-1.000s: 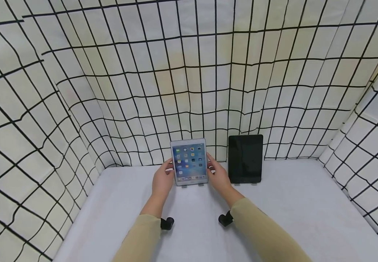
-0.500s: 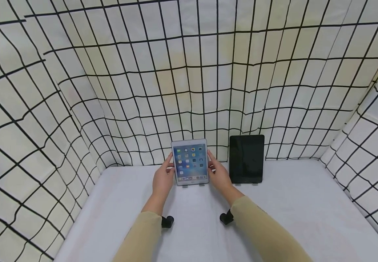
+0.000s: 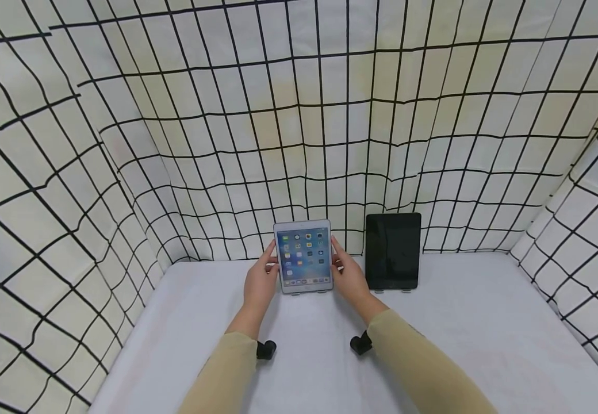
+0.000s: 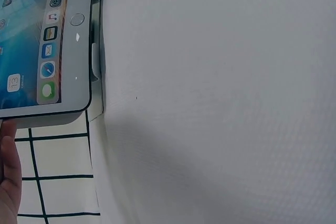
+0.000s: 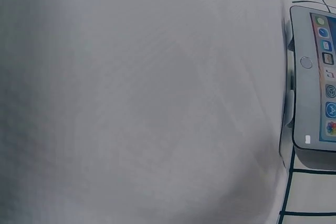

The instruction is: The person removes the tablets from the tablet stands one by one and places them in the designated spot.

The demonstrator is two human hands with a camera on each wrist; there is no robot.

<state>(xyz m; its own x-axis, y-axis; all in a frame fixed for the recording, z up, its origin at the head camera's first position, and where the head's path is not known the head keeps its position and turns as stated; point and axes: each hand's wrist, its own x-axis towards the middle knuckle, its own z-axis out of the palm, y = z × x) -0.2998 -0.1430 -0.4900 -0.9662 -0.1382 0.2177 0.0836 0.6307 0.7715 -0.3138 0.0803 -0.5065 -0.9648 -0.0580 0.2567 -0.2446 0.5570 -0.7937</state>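
A white tablet with a lit home screen of app icons stands tilted back on a small stand, whose lips show along its lower edge in the left wrist view. My left hand holds its left side, thumb and fingers at the edge. On the opposite side my right hand holds the right edge the same way. Part of each hand's fingers is hidden behind the tablet. In the right wrist view the tablet shows at the right border, while the right hand itself is out of that view.
Just right of the right hand a black tablet with a dark screen leans on another stand. A white cloth covers the table. Black-gridded white cloth walls rise behind and at both sides.
The head view has shifted slightly, so everything sits a little further right. Both hands keep their hold on the white tablet, which now covers more of its stand's lips.
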